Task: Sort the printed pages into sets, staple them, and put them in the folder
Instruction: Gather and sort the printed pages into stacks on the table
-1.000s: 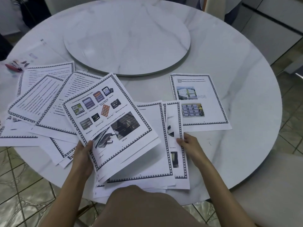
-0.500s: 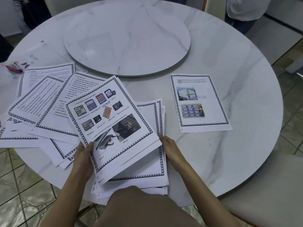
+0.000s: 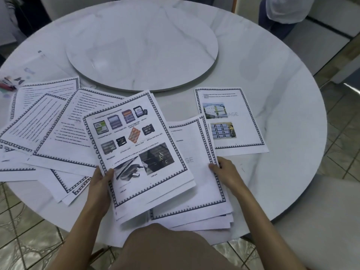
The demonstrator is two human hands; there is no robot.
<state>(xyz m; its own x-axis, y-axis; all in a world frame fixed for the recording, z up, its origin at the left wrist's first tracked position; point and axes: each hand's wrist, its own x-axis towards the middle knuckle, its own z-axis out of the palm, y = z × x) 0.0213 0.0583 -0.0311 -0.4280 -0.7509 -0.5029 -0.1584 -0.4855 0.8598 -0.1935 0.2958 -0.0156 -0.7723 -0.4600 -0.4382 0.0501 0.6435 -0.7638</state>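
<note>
My left hand (image 3: 102, 184) grips the lower left edge of a small stack of printed pages whose top sheet shows memory cards and USB ports (image 3: 136, 145). My right hand (image 3: 224, 172) pinches the right edge of a page with a patterned border (image 3: 194, 172), which lies on a stack at the table's near edge. That page's upper right corner overlaps a single page with two photos (image 3: 233, 121) lying to the right. Several text pages (image 3: 48, 123) are fanned out on the left. No stapler or folder shows.
A round marble table (image 3: 282, 94) carries a raised turntable (image 3: 144, 45) at its centre. Small coloured items (image 3: 8, 84) lie at the far left edge. A person in white (image 3: 286, 10) stands behind the table at the upper right. Tiled floor surrounds it.
My right hand slid in to the left along the lower stack, then back out to the right, drawing a bordered page with it toward the photo page. My left hand kept its hold.
</note>
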